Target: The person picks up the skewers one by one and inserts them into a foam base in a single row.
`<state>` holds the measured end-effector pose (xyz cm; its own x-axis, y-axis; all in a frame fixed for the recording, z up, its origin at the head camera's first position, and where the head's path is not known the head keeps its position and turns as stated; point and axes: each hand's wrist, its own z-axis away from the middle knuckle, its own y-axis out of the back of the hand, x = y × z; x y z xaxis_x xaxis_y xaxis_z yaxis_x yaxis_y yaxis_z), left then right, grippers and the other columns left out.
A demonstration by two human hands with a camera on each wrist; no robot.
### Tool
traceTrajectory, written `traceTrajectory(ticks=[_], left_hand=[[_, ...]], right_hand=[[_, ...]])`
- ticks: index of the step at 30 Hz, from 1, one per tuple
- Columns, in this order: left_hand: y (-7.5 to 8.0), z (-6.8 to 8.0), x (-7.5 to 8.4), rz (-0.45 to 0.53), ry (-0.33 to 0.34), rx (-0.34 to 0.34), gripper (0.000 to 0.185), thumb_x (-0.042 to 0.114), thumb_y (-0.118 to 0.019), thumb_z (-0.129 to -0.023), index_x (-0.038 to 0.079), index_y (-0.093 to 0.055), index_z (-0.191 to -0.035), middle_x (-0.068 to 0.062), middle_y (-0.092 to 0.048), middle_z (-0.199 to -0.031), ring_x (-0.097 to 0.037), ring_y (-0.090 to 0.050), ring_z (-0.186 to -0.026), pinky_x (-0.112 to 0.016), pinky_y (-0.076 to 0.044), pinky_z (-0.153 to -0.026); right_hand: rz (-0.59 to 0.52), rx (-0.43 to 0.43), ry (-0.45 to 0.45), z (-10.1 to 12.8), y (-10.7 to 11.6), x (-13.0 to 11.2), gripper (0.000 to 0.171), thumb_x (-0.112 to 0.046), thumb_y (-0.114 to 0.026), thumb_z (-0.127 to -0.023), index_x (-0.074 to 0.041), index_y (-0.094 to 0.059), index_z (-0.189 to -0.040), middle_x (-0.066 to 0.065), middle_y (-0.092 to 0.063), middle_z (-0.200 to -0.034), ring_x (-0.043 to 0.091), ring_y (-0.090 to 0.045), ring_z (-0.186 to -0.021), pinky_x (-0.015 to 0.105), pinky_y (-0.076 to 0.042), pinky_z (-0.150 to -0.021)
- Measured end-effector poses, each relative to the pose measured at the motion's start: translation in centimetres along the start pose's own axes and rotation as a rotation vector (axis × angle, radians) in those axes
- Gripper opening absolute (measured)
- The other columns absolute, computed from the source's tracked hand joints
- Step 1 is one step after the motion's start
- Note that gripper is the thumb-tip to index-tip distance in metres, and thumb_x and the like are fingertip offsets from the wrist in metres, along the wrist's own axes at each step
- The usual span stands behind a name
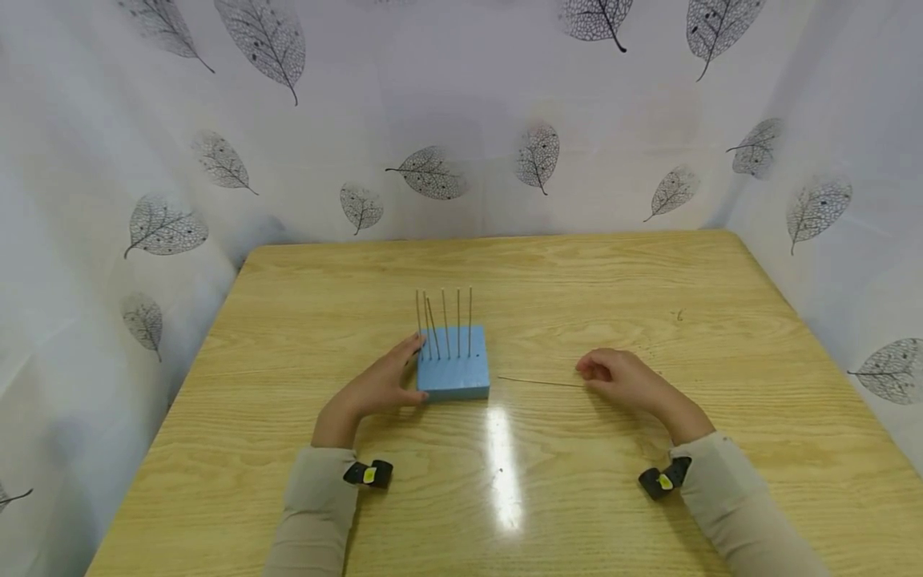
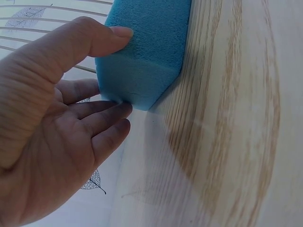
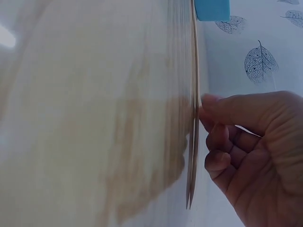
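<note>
A blue foam block (image 1: 454, 381) lies on the table, with several thin wooden skewers (image 1: 458, 320) standing in its top, one of them leaning. My left hand (image 1: 375, 391) holds the block's left end; in the left wrist view the thumb presses one long side of the foam block (image 2: 151, 33) and the fingers reach round the end. To the right of the block, my right hand (image 1: 634, 386) pinches a single skewer (image 1: 541, 381) between thumb and forefinger. That skewer (image 3: 195, 71) runs along the tabletop towards the block, its pointed end past the fingers.
The wood-grain table (image 1: 577, 296) is bordered by a white curtain (image 1: 476, 96) with a leaf print at the back and sides. A black strap with a small camera (image 1: 371, 474) sits on the left wrist, another camera (image 1: 659, 482) on the right.
</note>
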<state>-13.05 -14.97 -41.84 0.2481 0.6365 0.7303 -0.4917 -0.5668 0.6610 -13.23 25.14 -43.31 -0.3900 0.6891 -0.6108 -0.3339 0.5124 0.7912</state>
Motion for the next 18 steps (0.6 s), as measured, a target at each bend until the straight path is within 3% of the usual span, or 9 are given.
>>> traceTrajectory(ticks=[6,18], left_hand=[[-0.04,-0.06,-0.05,0.007,-0.002,0.006,0.091,0.014,-0.073,-0.083,0.0,-0.015,-0.15,-0.018,-0.008,-0.157,-0.036,-0.013,-0.142,-0.051,-0.018,-0.113],[-0.01,0.02,-0.06,-0.004,0.005,0.002,0.091,0.015,-0.073,-0.084,0.001,-0.014,-0.151,-0.018,-0.008,-0.157,-0.035,-0.012,-0.142,-0.051,-0.018,-0.113]], right_hand=[[-0.019,-0.047,-0.013,-0.26,-0.16,0.15,0.011,-0.002,-0.062,-0.088,-0.003,-0.063,-0.099,-0.001,-0.06,-0.083,0.008,-0.051,-0.073,0.026,-0.046,-0.062],[0.02,-0.04,-0.008,-0.39,-0.29,-0.29,0.01,0.002,-0.058,-0.089,-0.003,-0.064,-0.095,-0.001,-0.062,-0.081,0.01,-0.053,-0.072,0.028,-0.047,-0.062]])
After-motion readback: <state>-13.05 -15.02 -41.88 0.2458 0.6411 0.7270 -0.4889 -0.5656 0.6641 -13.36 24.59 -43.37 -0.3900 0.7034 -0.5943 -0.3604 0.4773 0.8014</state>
